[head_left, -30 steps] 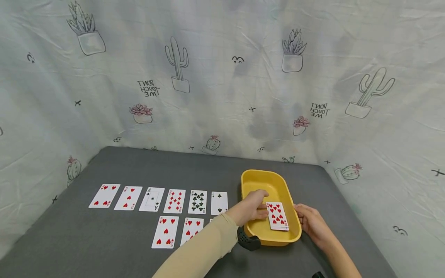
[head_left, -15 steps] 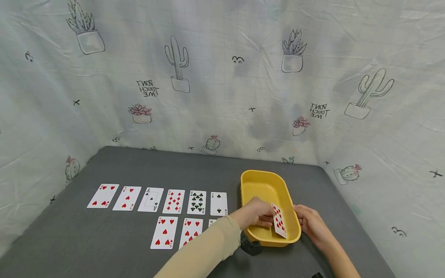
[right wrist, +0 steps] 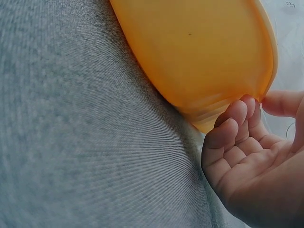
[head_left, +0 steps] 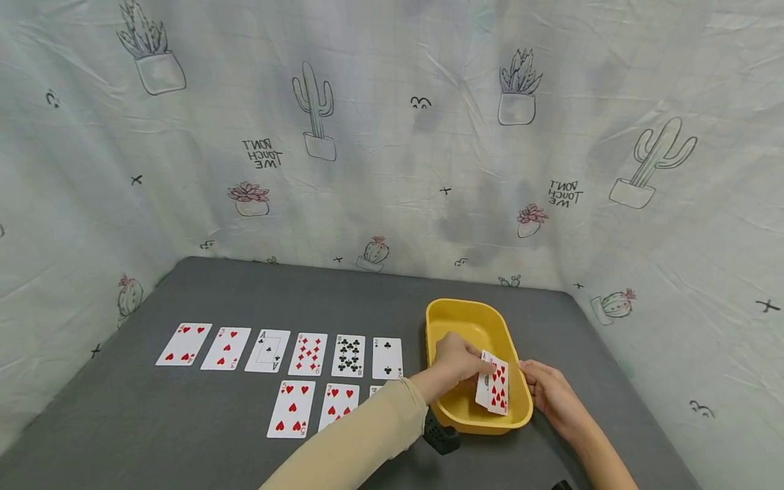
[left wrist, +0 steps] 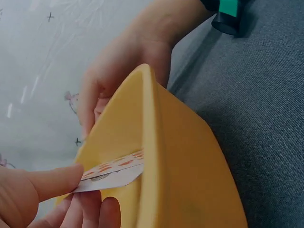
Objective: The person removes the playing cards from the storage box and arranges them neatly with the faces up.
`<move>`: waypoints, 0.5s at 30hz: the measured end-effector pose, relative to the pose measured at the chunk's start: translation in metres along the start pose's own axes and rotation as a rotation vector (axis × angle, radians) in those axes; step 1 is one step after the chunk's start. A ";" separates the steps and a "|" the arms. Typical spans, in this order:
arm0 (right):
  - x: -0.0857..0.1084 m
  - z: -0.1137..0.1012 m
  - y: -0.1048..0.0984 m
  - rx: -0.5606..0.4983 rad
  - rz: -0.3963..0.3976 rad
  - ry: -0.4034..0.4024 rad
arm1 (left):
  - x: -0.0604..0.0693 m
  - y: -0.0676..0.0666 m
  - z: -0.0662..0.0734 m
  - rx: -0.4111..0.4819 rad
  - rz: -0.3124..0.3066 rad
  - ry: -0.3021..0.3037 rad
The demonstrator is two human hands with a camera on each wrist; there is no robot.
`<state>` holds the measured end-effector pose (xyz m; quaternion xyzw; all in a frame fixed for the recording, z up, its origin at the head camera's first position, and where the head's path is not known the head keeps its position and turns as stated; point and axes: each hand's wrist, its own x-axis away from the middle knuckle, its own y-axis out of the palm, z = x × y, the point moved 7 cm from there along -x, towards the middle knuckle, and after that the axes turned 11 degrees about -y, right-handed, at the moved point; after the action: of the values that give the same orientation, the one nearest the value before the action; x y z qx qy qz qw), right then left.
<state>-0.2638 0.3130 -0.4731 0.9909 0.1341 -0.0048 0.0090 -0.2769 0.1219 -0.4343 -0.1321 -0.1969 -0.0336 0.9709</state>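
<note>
A yellow plastic tray stands on the right part of the table. My left hand reaches over its near-left side and pinches a few playing cards between thumb and fingers. A red hearts card is at the front, and the cards are tilted and slightly fanned inside the tray. The left wrist view shows the thumb on top of the cards' edge. On the far right side, my right hand grips the tray's rim, thumb and fingertips meeting at the edge.
Face-up cards lie in two rows to the left, including an ace of clubs, a two of clubs and a five of hearts. My left sleeve hides part of the lower row. A patterned curtain hangs behind the grey table.
The left hand has gone from open fingers beside the cards to pinching them, and the cards have been tipped up from the tray's bottom. The right hand stays on the rim.
</note>
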 end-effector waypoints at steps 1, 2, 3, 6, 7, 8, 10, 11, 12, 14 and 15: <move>0.000 0.000 0.000 -0.002 -0.007 -0.007 | 0.000 -0.001 0.002 0.003 0.004 0.024; 0.000 0.000 0.000 -0.003 -0.012 -0.013 | 0.001 -0.003 0.004 0.001 0.004 0.053; 0.000 0.000 0.000 -0.006 -0.017 -0.018 | 0.002 -0.006 0.006 0.010 -0.003 0.085; 0.000 -0.001 0.002 -0.012 -0.019 -0.022 | 0.009 -0.022 0.014 0.029 -0.025 0.186; 0.000 -0.001 0.002 -0.011 -0.011 -0.018 | 0.013 -0.031 0.017 0.028 -0.027 0.221; -0.001 -0.001 0.002 -0.010 -0.002 -0.013 | 0.018 -0.041 0.019 0.034 -0.033 0.251; -0.001 -0.001 0.003 -0.002 0.002 -0.007 | 0.028 -0.064 0.022 0.048 -0.033 0.287; -0.001 -0.002 0.003 0.004 0.006 -0.005 | 0.032 -0.077 0.022 0.050 -0.027 0.298; 0.000 -0.002 0.003 0.008 0.011 -0.004 | 0.036 -0.091 0.020 0.050 -0.021 0.302; 0.000 -0.003 0.003 0.014 0.002 -0.007 | 0.043 -0.119 0.013 0.056 -0.015 0.305; 0.001 -0.003 0.002 0.014 -0.002 -0.007 | 0.045 -0.133 0.008 0.056 -0.011 0.298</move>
<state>-0.2623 0.3111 -0.4701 0.9908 0.1350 -0.0091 0.0024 -0.2542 -0.0045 -0.3775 -0.0975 -0.0523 -0.0527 0.9925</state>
